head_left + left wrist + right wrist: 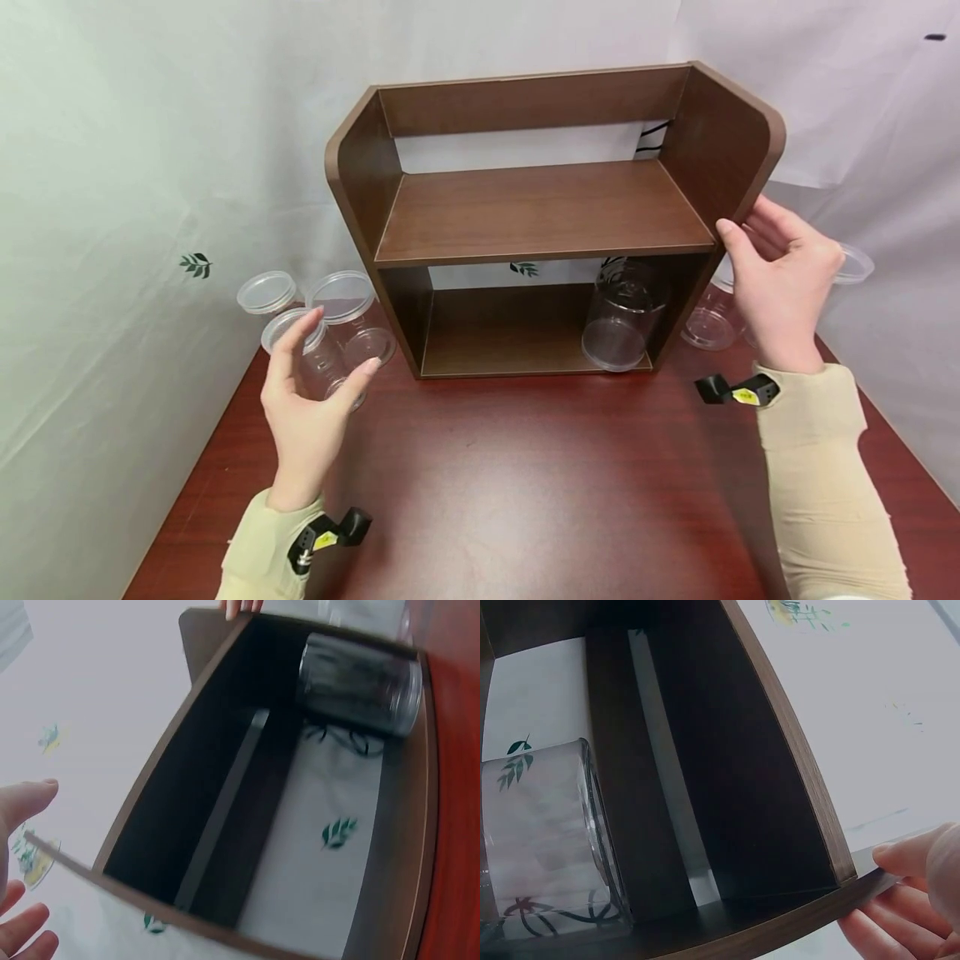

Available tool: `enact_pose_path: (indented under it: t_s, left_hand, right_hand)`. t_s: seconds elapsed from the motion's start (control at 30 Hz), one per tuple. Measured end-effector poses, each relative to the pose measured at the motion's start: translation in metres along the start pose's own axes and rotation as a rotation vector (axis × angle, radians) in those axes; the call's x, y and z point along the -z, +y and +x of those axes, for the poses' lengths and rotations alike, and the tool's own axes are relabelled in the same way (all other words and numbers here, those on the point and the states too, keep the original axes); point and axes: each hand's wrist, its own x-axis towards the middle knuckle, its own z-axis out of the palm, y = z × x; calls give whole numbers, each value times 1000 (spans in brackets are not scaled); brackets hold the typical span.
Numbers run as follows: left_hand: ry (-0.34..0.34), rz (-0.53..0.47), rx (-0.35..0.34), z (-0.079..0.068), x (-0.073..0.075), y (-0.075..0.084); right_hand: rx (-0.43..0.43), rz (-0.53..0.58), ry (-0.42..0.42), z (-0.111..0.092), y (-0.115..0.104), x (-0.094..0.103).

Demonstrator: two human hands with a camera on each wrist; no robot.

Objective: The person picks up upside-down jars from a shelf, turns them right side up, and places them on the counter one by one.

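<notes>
A brown two-tier wooden shelf (540, 212) stands at the back of the table. My right hand (787, 283) grips its right side panel, with the thumb at the front edge and the fingers on the outer side; the right wrist view shows thumb and fingers (904, 915) at that panel. My left hand (307, 421) is raised in front of the left-hand jars, its thumb and fingers spread apart with nothing between them. Beyond its fingers stand clear lidded plastic jars (345, 304). One clear jar (618, 337) is upright in the lower compartment, at the right end.
Right of the shelf stand more clear jars (707, 325), partly hidden by the right hand and arm. White cloth (135, 167) with leaf prints hangs behind and at the sides. Dark red tabletop (525, 475) spreads in front of the shelf. Black cables (652, 137) show behind it.
</notes>
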Motion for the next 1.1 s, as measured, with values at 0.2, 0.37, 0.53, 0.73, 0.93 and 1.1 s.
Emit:
enact_pose_path:
  t_s: [0.2,0.37,0.53,0.73,0.93,1.1]
  left_hand:
    - [-103,-87,-11,-11,-15,3]
    - [-177,-128,0,-17,-24,1]
    - [-259,-67,-2,-22,-31,5]
    - [-332,-49,11,-27,-38,9]
    - [-367,-99,22,-29,-47,10]
    - [-407,-151,48,-29,-58,12]
  right_hand:
    - [-10,-2,15,-1,-2,0]
    - [-39,24,24,-3,-7,-1]
    - [-60,51,18,-6,-11,0]
    - [-57,71,20,-6,-10,3]
    - [-44,65,19,-8,-9,4]
    - [-23,43,6,-9,-11,3]
